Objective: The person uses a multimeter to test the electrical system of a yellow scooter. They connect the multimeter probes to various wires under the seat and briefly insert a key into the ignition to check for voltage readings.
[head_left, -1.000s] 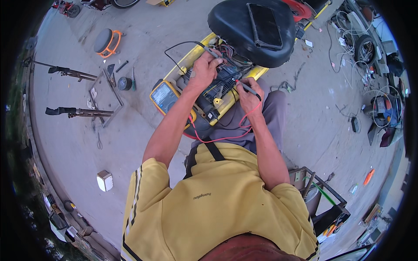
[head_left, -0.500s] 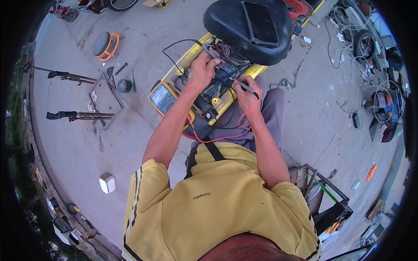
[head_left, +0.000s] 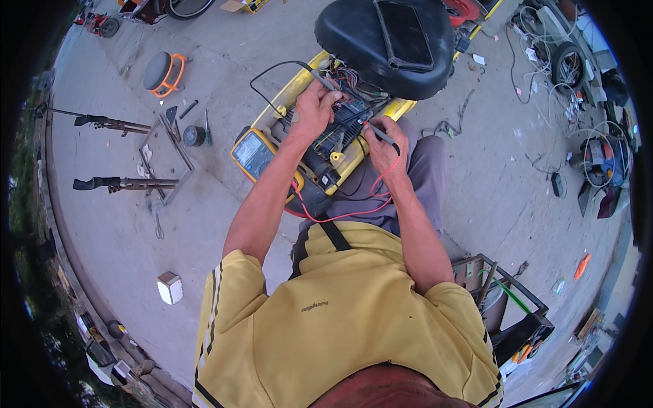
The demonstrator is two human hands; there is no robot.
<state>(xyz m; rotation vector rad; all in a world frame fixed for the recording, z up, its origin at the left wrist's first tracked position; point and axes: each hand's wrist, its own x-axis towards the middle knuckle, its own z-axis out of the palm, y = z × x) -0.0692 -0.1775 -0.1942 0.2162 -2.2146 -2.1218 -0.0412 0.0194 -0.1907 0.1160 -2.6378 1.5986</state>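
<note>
My left hand point(head_left: 314, 112) is closed around a multimeter probe point(head_left: 324, 81) with a black lead, over the wiring of an opened yellow vehicle body point(head_left: 355, 166). A second probe point(head_left: 385, 136), on a red lead point(head_left: 340, 219), is gripped by my right hand point(head_left: 389, 145), its tip close to the finned black controller point(head_left: 343, 128). Both probe tips are too small to tell whether they touch metal. The yellow-framed multimeter point(head_left: 254, 154) leans beside my left forearm, its display lit. Colored wires point(head_left: 349, 78) bunch below the raised black seat point(head_left: 381, 44).
An orange-legged stool point(head_left: 165, 73) stands at the far left, near a metal frame point(head_left: 166, 158), a black round can point(head_left: 194, 135) and a screwdriver point(head_left: 207, 126). At right lie tangled cables point(head_left: 537, 54) and a wheel point(head_left: 568, 66). A metal rack point(head_left: 507, 292) is by my right elbow.
The right-hand probe's handle has tipped slightly lower and to the left. Both hands keep their grip in nearly the same place; the whole view shifts a little.
</note>
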